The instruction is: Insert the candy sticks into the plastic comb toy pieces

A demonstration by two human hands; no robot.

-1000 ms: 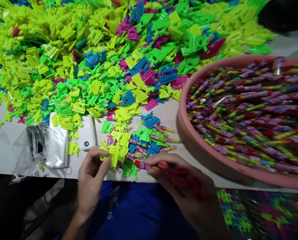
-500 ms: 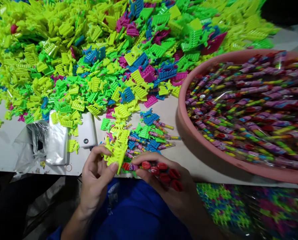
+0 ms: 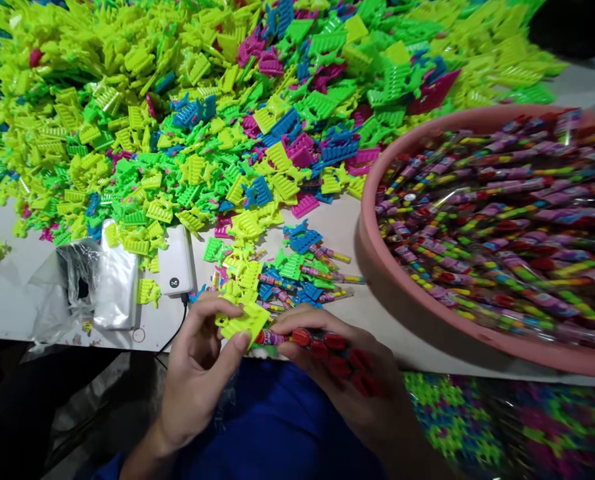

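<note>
Between the thumb and fingers of my left hand (image 3: 190, 380) is a flat bright yellow plastic toy piece (image 3: 250, 319) with ridges. My right hand (image 3: 360, 417) is closed around several thin candy tubes with red caps (image 3: 337, 365). Its thumb and forefinger pinch one more candy tube (image 3: 273, 338), whose red end meets the edge of the yellow piece; whether it sits inside cannot be seen. Just beyond my hands lies a small heap of blue and green toy pieces (image 3: 292, 265), some with candy tubes in or across them.
A large pile of yellow, green, blue and pink toy pieces (image 3: 142, 127) covers the table's back. At right stands a pink tub (image 3: 372, 233) full of candy tubes. A white power bank (image 3: 173, 260) with a cable and clear plastic bags (image 3: 116, 290) lie at left.
My left hand has turned the yellow toy piece flatter and shifted it right. The pinched tube's red end now touches its edge. The red-capped tubes have moved slightly right and down.
</note>
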